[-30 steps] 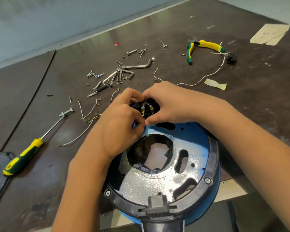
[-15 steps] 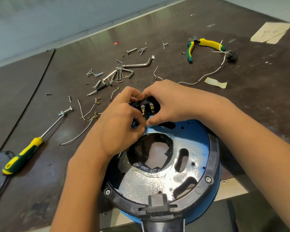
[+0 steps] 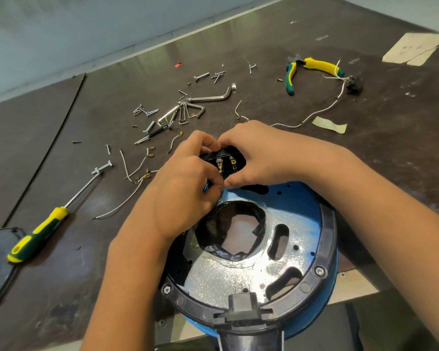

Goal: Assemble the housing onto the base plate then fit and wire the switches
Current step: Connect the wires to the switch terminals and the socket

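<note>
A round blue housing with a glittery silver base plate overhangs a dark brown worktop. At its far rim, the left hand and right hand curl their fingers tightly round a black switch block with brass terminals.

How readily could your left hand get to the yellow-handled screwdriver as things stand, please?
Probably yes: the screwdriver lies out on the side of the left hand, with only a loose white wire lying between. But that hand grips the switch block, so it must let go first.
</note>
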`<state>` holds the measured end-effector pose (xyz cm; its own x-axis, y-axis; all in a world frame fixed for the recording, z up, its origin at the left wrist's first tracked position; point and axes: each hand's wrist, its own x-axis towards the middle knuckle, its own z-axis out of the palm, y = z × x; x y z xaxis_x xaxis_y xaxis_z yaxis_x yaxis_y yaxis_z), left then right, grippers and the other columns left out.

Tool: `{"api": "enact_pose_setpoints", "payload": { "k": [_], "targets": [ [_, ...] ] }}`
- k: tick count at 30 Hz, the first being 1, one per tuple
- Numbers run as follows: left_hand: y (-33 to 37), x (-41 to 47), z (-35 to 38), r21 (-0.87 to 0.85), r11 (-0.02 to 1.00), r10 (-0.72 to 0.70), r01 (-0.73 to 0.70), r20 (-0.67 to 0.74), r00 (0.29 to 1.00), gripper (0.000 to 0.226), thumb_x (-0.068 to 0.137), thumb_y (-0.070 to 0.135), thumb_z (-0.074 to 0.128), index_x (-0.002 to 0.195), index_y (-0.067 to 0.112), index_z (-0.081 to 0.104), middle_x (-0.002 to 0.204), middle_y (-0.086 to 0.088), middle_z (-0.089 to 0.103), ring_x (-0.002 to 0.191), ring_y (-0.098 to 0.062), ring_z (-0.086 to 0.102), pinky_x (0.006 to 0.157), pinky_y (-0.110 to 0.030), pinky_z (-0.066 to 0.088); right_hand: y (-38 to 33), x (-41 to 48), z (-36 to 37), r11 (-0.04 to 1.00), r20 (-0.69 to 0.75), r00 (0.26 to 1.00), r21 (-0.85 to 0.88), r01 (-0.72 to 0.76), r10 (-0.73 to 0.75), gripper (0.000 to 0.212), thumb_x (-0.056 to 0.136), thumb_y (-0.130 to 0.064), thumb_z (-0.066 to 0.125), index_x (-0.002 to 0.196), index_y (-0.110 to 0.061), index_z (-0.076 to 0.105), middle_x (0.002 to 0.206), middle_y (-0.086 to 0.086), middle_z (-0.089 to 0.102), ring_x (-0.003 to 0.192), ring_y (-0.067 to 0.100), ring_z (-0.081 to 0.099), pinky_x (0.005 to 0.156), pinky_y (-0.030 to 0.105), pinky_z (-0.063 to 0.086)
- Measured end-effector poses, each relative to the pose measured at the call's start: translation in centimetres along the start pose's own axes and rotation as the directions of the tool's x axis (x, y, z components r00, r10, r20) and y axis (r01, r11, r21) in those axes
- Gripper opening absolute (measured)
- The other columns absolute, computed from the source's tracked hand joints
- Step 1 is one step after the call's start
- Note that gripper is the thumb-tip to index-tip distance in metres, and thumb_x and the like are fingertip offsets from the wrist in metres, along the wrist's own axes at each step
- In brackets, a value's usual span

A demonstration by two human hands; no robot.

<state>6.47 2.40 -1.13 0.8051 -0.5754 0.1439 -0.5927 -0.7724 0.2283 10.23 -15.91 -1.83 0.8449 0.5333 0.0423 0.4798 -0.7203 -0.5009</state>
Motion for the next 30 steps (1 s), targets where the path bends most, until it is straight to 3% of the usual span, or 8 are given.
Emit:
{"api": "enact_pose_setpoints", "payload": {
  "k": [7,18,26,30],
  "targets": [
    [0.10,0.07,-0.21,0.021,1.000,0.006,-0.006,0.011,1.000,0.006,0.077,0.011,0.077,0.074,0.016,0.079,0.126,-0.009,0.049,0.111,-0.021,0.054,0.084,-0.026,0.038,0.19,0.11,0.04,1.000,-0.003,1.000,-0.003,0.006,-0.006,0.053,0.076,-0.043,0.081,0.121,-0.024,0.060,0.093,-0.012,0.047,0.090,0.015,0.054,0.072,0.030,0.042],
    [0.34,-0.03,-0.20,0.042,0.999,0.018,-0.018,-0.002,1.000,0.006,0.076,0.009,0.078,0.074,0.014,0.080,0.124,-0.011,0.051,0.109,-0.022,0.056,0.081,-0.027,0.040,-0.09,0.01,-0.13,1.000,0.004,1.000,-0.008,0.012,-0.012,0.054,0.078,-0.042,0.080,0.124,-0.022,0.060,0.098,-0.008,0.049,0.094,0.017,0.056,0.078,0.034,0.048],
    [0.23,0.00,-0.27,0.049,0.999,-0.003,0.004,-0.002,1.000,0.005,0.076,0.010,0.077,0.075,0.014,0.080,0.124,-0.012,0.054,0.108,-0.024,0.056,0.083,-0.021,0.035,-0.29,0.13,-0.37,1.000,-0.009,1.000,-0.011,0.024,-0.024,0.035,0.074,-0.037,0.081,0.099,-0.027,0.058,0.083,-0.015,0.050,0.082,0.015,0.058,0.067,0.031,0.047],
    [0.26,-0.10,-0.40,0.009,1.000,-0.002,0.002,-0.017,1.000,0.004,0.073,0.010,0.079,0.072,0.013,0.080,0.123,-0.010,0.056,0.107,-0.021,0.059,0.085,-0.026,0.044,-0.27,0.30,-0.27,0.999,-0.012,1.000,-0.034,0.009,-0.009,0.046,0.072,-0.039,0.082,0.111,-0.022,0.063,0.092,-0.007,0.057,0.086,0.016,0.060,0.068,0.032,0.049]
  ]
}}
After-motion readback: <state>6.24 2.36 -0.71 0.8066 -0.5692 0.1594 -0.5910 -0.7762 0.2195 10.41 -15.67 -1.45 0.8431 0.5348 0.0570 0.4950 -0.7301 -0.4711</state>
